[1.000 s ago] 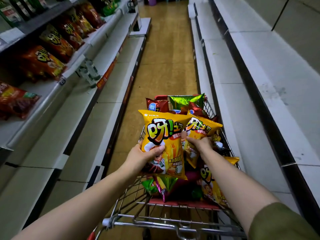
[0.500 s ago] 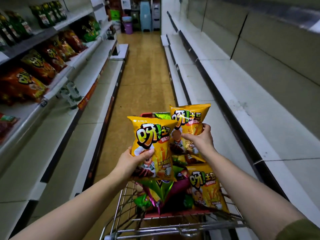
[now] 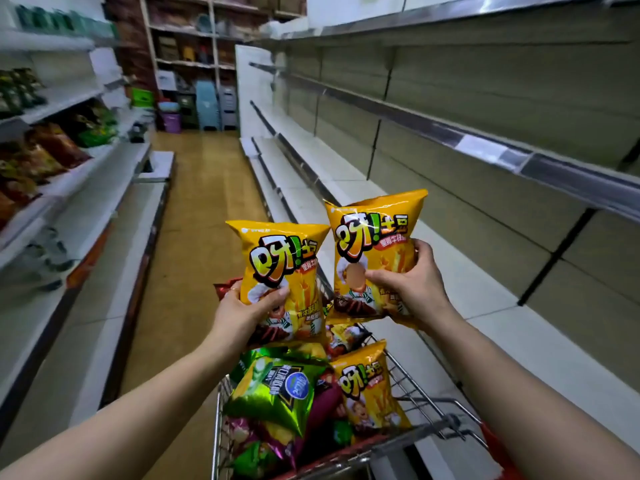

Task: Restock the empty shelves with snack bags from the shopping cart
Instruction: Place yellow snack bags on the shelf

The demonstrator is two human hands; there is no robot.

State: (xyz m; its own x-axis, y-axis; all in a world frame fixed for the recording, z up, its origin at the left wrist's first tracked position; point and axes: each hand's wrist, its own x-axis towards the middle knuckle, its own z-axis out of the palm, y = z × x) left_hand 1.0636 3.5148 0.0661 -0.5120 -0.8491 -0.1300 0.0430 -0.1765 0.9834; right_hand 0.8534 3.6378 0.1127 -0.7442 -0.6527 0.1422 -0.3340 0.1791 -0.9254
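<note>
Left bag [image 3: 282,268]: above the shopping cart [image 3: 446,419], gripped by the left hand [image 3: 242,315].
Right bag [image 3: 375,244]: above the cart, gripped by the right hand [image 3: 419,289].
Change: both bags now lifted clear; shelving seems next.
Empty shelves [image 3: 467,282]: right of the cart.

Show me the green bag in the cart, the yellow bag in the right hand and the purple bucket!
green bag [image 3: 270,396]: head view, middle of its shiny front.
yellow bag [image 3: 375,233]: head view, big letters above the right hand [image 3: 415,289].
purple bucket [image 3: 171,122]: head view, its side wall.
</note>
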